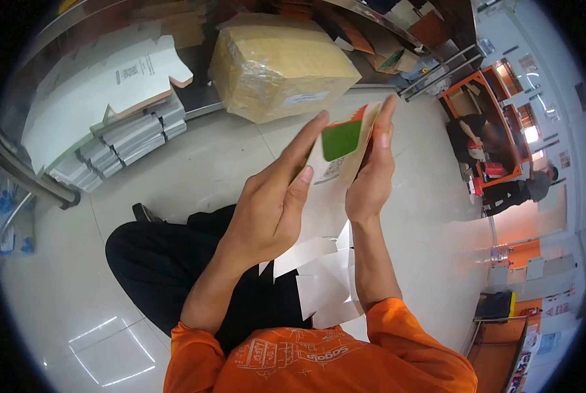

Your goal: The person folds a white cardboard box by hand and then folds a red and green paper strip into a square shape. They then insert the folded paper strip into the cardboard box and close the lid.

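Between my two palms is a printed carton blank (341,142), white with a green panel, an orange edge and small black print. My left hand (267,206) presses its left side, with the thumb on the printed face and the fingers along the edge. My right hand (374,171) lies flat along the opposite side, fingers pointing up. Below the hands, white cut card flaps (322,281) spread over my lap, partly hidden by my left forearm.
A stack of white die-cut card sheets (103,92) stands at the upper left. Beside it is a brown box wrapped in clear film (273,65), in front of a metal-framed shelf. Two people are at the far right, near an orange-framed cabinet (486,124). Tiled floor (155,177) surrounds me.
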The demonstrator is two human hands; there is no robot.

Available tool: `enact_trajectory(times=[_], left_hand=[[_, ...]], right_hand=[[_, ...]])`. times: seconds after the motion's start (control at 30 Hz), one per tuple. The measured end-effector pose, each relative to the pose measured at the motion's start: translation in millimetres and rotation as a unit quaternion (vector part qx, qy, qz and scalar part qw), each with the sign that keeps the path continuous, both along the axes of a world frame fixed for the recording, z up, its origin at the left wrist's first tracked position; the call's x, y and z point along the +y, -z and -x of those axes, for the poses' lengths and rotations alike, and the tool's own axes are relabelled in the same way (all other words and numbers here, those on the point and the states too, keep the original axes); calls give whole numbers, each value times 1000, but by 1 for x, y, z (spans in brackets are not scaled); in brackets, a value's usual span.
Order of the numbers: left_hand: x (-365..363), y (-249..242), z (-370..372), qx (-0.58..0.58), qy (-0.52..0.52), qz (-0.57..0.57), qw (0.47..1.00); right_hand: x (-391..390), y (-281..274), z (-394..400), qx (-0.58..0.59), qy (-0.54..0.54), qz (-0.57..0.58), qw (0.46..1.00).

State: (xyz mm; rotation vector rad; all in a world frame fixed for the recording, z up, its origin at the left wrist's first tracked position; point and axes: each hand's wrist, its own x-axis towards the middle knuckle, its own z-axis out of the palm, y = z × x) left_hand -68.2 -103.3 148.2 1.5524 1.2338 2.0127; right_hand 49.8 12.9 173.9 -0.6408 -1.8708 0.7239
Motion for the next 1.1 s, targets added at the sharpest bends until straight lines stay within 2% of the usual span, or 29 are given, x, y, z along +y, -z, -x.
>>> enact_trajectory(times=[0.1, 0.13, 0.2, 0.27, 0.3, 0.33, 0.37, 0.4, 0.43, 0.47, 0.5, 0.53, 0.57, 0.6, 0.63, 0.67, 0.77, 0.8, 0.87, 1.07, 1.1], left_hand=[[4, 3, 2, -12, -31, -6, 999], [5, 4, 3, -28, -53, 0, 998], [9, 8, 9, -50, -45, 2, 998], [12, 12, 15, -63, -58, 30, 996], [24, 22, 16, -24, -164, -32, 986], [27, 28, 17, -21, -172, -31, 984], [26, 33, 18, -6, -285, -74, 956], [25, 33, 21, 11, -394, -116, 911], [20, 30, 19, -21, -359, -127, 925], [16, 28, 21, -17, -366, -122, 922], [11, 26, 25, -177, -128, -88, 972], [7, 25, 27, -325, 118, -50, 937], [7, 21, 28, -327, 110, -48, 937], [11, 16, 27, -450, 179, -48, 873], [14, 13, 28, -562, 247, -49, 788], [14, 10, 31, -564, 245, -50, 787], [15, 16, 39, -597, 310, 35, 739], [18, 20, 41, -600, 308, 36, 738], [21, 27, 44, -602, 376, 98, 698], [39, 41, 17, -576, 332, 72, 743], [37, 37, 11, -552, 313, 76, 770]], right_hand=[[5, -10, 0, 103, -95, 93, 986], [5, -12, -3, 105, -95, 92, 986], [1, -19, -8, 120, -109, 204, 965], [8, -10, -11, 154, -122, 200, 960], [12, -6, -13, 158, -126, 140, 969], [12, -5, -12, 161, -130, 80, 975], [8, -7, -9, 172, -80, 57, 980], [8, -5, -7, 174, -87, 60, 979], [9, -4, -6, 191, -81, -12, 978], [7, 0, -4, 208, -74, -83, 972], [0, 1, -2, 206, -113, -95, 967], [-3, 8, 0, 206, -120, -88, 967], [-4, 17, 0, 169, -130, -151, 965], [-7, 23, -1, 132, -138, -215, 958], [-11, 26, -1, 100, -154, -256, 949], [-15, 37, -2, 104, -176, -223, 953], [-20, 49, -12, 9, -177, -238, 955], [-20, 51, -15, 7, -178, -234, 956], [-15, 52, -24, -26, -166, -256, 952], [-9, 38, -36, -119, -147, -218, 957], [-13, 28, -36, -163, -132, -235, 949]])
